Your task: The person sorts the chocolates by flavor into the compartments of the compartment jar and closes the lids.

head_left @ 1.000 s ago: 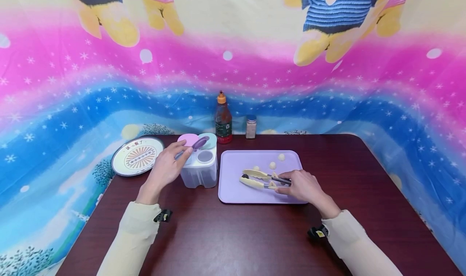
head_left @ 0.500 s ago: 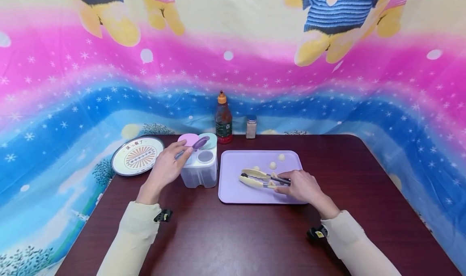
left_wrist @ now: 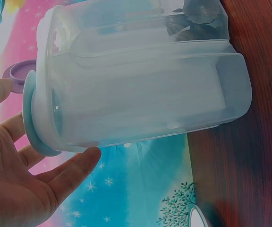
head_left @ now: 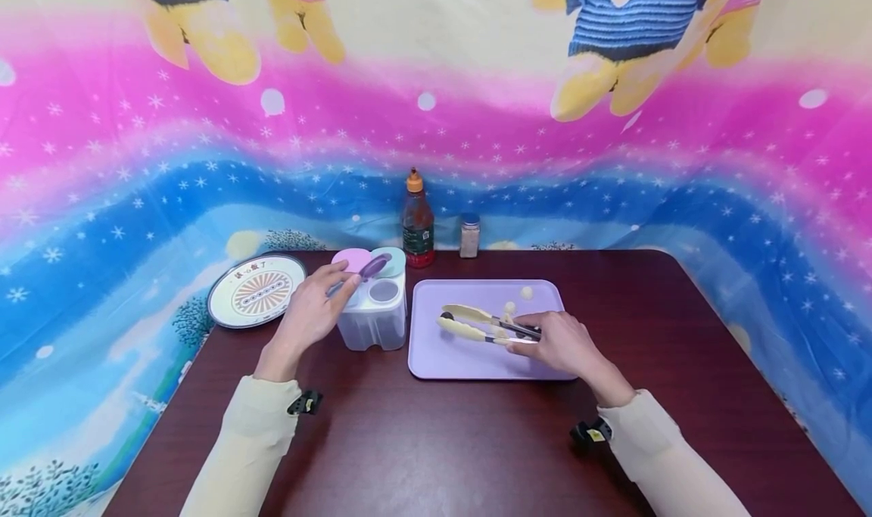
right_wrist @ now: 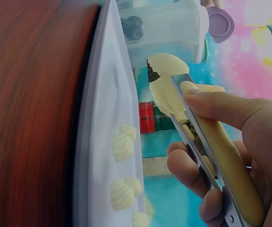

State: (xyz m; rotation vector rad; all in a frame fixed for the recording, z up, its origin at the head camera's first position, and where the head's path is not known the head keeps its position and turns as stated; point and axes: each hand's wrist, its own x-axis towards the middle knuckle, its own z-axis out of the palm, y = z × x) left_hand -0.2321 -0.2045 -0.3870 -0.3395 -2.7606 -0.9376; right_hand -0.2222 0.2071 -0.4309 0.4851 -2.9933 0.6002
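Observation:
My left hand (head_left: 309, 309) rests over the left top of a clear lidded container (head_left: 375, 329). Its thumb touches the raised purple lid (head_left: 376, 266), beside an uncovered round opening; its other fingers spread loosely over the top and side. Several dark pieces (left_wrist: 199, 19) lie inside one compartment, in the left wrist view. My right hand (head_left: 565, 343) grips tongs (head_left: 466, 312) with cream tips, held over the lilac tray (head_left: 436, 362). Between the tips is a small dark ridged piece (right_wrist: 152, 73). Several white swirl-shaped pieces (right_wrist: 123, 147) sit on the tray.
A patterned plate (head_left: 238, 305) leans at the table's left edge. Behind the container stands a red sauce bottle (head_left: 418, 233), with a small spice jar (head_left: 470, 237) to its right. A printed cloth (head_left: 422, 138) hangs behind the dark wooden table (head_left: 422, 441).
The tongs, with the dark piece between their tips, have moved up and slightly left over the tray. My left hand and the purple lid stay as they were.

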